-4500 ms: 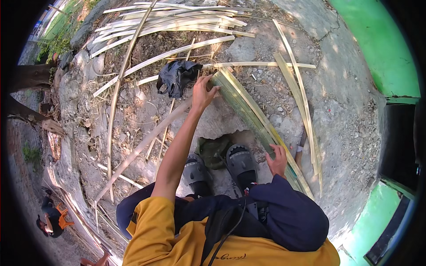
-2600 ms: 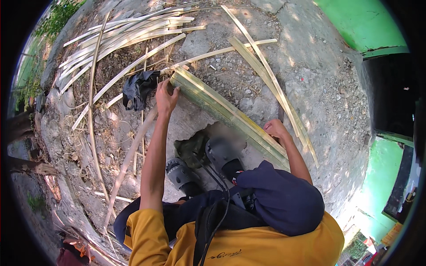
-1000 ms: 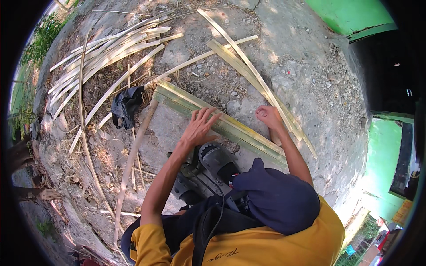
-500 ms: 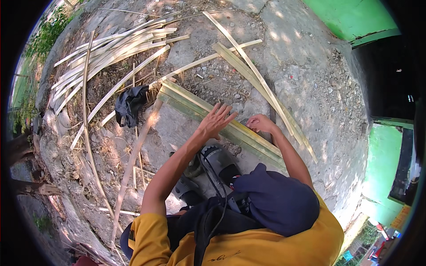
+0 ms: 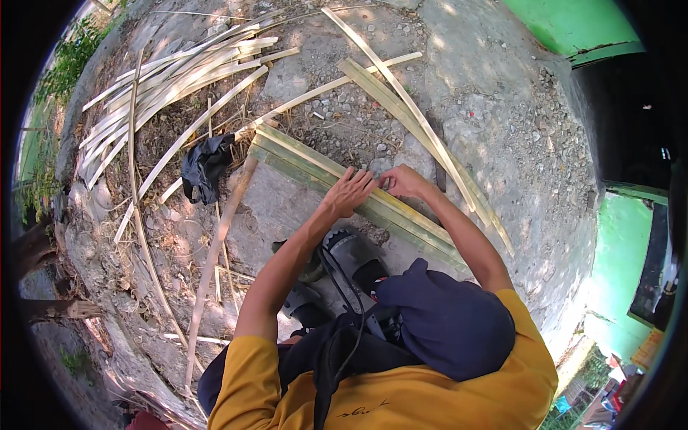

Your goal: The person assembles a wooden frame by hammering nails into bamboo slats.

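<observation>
With left hand half spread on the strips, curls right hand narrow beside it; cannot tell whether holding anything

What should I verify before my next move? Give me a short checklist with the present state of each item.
1. Left hand on the green strips: ok, its fingers lie across them.
2. Right hand near the left: ok, right beside it, at the strips' far edge.
3. Right hand's grip: cannot tell, too small to make out what it pinches.
4. Black plastic bag away from both hands: ok, near the strips' left end.
5. Ground free of loose pieces: not ok, pale strips lie scattered.
</observation>
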Demonstrator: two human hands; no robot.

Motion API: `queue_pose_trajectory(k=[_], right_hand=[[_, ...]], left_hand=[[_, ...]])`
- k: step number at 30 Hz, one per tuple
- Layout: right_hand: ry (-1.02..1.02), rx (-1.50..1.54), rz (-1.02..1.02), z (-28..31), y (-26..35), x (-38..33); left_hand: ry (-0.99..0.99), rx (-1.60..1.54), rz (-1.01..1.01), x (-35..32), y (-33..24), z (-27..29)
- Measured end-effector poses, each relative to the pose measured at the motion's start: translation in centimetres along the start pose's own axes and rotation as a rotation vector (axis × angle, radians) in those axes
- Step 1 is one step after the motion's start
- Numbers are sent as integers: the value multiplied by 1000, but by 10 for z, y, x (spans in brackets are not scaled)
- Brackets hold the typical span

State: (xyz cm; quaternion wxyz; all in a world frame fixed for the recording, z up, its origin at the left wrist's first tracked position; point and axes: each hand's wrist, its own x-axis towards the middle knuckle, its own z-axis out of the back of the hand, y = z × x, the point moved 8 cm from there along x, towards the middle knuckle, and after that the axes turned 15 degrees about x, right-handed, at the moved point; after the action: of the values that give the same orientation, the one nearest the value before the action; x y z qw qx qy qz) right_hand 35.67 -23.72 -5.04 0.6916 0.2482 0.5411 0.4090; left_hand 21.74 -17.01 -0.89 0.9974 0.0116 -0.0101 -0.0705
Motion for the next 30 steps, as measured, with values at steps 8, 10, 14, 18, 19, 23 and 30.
queue_pose_trajectory(k=[8, 10, 14, 18, 19, 23, 30], right_hand=[[277, -476, -41, -15, -1, 20], [376, -501, 30, -17, 3, 19], [381, -615, 114, -15, 10, 9], [299, -619, 190, -13, 29, 1], [309, -595, 160, -10, 29, 0], [260, -597, 115, 18, 26, 1], [-562, -449, 234, 109, 45, 9]], left_hand=[[-71, -8, 8, -1, 3, 11], [-101, -1, 3, -2, 3, 13], [-53, -27, -9, 1, 2, 12], [-37, -21, -23, 0, 1, 14], [-54, -9, -12, -1, 2, 15], [-57, -7, -20, -2, 1, 12], [56, -49, -17, 1, 1, 13]])
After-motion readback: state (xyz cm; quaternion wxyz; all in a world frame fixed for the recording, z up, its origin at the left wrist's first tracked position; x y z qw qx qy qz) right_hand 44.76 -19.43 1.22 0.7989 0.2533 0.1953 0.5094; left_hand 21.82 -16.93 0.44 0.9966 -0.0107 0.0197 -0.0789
